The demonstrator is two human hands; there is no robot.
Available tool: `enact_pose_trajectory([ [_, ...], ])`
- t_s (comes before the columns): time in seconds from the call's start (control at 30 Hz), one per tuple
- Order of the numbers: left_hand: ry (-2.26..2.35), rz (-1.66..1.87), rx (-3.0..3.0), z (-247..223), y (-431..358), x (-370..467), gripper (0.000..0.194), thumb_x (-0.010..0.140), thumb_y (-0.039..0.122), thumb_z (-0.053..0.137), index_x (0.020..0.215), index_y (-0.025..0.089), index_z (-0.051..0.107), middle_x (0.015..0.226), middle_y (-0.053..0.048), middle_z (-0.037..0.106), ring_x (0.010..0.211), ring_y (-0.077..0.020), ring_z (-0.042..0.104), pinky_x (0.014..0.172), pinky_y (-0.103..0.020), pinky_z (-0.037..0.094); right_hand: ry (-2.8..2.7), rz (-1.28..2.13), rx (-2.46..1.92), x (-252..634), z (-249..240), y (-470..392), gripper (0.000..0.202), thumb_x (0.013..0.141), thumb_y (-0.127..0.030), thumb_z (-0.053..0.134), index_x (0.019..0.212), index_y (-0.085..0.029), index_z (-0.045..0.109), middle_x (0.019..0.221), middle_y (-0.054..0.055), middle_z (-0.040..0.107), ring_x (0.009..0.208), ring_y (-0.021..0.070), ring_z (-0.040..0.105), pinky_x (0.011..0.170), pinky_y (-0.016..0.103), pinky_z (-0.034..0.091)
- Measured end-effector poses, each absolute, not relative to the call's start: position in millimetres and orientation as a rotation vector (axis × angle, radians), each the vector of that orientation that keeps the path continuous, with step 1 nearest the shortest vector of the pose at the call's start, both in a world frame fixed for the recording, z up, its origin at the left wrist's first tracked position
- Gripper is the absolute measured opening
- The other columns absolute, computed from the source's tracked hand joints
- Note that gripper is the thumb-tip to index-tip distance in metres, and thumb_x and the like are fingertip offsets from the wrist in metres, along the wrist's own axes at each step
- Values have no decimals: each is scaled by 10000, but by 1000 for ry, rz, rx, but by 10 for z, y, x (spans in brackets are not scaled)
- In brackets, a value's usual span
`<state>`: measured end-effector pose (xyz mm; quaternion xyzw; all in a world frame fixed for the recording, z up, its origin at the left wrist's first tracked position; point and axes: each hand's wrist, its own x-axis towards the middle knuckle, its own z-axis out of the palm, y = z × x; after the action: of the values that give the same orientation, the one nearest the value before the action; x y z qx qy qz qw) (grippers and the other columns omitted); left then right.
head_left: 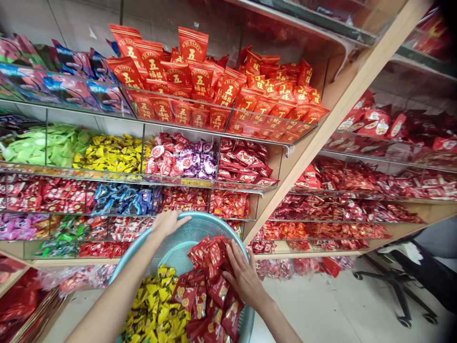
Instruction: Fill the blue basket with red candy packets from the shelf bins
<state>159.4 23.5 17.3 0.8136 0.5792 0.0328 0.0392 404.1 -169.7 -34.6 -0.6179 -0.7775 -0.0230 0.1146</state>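
A blue-green plastic basket [123, 262] with mesh walls is tilted in front of the shelves. My left hand [167, 224] is closed over its far rim, thumb stretched along the edge. Inside, yellow wrapped candies [157, 305] lie on the left and red candy packets [205, 305] on the right; part of the pale basket bottom shows near the far side. My right hand [245, 278] lies over the red packets by the right wall, its fingers extended and slightly apart. Those fingertips touch the upper packets, and I see nothing gripped in them.
Clear-fronted shelves [200, 180] of sorted candies rise ahead, with upright red packets [198, 76] on top. A slanting wooden post [307, 157] divides them from another shelf bay. Bagged candies [85, 276] sit on the floor; an office chair base [400, 290] stands at right.
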Motion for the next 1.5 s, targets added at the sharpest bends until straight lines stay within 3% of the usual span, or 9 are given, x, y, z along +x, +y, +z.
enact_pose_trajectory([
  [0.17, 1785, 90, 2450, 190, 225, 1601, 711, 711, 728, 176, 985, 228, 600, 872, -109, 654, 840, -251, 599, 702, -312, 413, -2272, -9, -1761, 3996, -293, -1722, 649, 873, -470, 279, 1380, -207, -30, 1425, 78, 176, 1302, 213, 159, 1042, 474, 81],
  [0.3, 1784, 83, 2459, 200, 221, 1601, 696, 721, 715, 185, 1000, 228, 596, 866, -112, 654, 838, -258, 597, 699, -319, 414, -2135, 87, -1759, 4049, -235, -1656, 591, 886, -438, 274, 1380, -240, 17, 1369, 68, 327, 1244, 203, 295, 1005, 434, 196],
  [0.4, 1773, 75, 2485, 202, 222, 1597, 696, 726, 711, 176, 994, 226, 599, 848, -111, 655, 824, -257, 600, 692, -320, 416, -1988, 57, -1825, 4125, -188, -1554, 454, 889, -404, 296, 1316, -251, 278, 1181, 72, 510, 1069, 204, 462, 867, 370, 336],
  [0.47, 1776, 73, 2485, 204, 222, 1596, 698, 726, 711, 176, 992, 224, 600, 847, -112, 655, 816, -256, 601, 689, -321, 416, -1963, -3, -1878, 4162, -168, -1487, 355, 872, -405, 349, 1166, -246, 468, 1037, 68, 560, 942, 206, 507, 769, 338, 362],
  [0.53, 1776, 75, 2485, 207, 221, 1597, 696, 726, 711, 176, 983, 225, 603, 844, -112, 656, 809, -259, 603, 681, -324, 418, -1986, -58, -1915, 4178, -165, -1437, 290, 854, -401, 399, 1042, -236, 546, 945, 62, 568, 875, 207, 513, 716, 320, 351],
  [0.77, 1763, 91, 2490, 207, 221, 1594, 696, 735, 703, 161, 974, 230, 612, 845, -111, 658, 814, -261, 603, 691, -331, 420, -1961, -49, -1950, 4141, -139, -1402, 245, 885, -301, 359, 877, -200, 583, 767, 38, 551, 737, 161, 523, 643, 267, 315],
  [1.03, 1758, 94, 2478, 188, 235, 1592, 718, 715, 723, 170, 976, 220, 612, 851, -122, 655, 819, -268, 598, 695, -338, 420, -1954, -55, -1893, 4060, -116, -1480, 219, 885, -259, 349, 880, -196, 559, 795, 38, 540, 758, 157, 514, 654, 260, 336],
  [1.5, 1763, 100, 2463, 207, 224, 1597, 692, 726, 709, 191, 986, 217, 602, 860, -119, 653, 834, -261, 598, 704, -325, 411, -1821, 59, -1818, 4143, -96, -1498, 268, 876, -342, 362, 757, -184, 542, 758, 45, 544, 705, 154, 525, 643, 256, 371],
])
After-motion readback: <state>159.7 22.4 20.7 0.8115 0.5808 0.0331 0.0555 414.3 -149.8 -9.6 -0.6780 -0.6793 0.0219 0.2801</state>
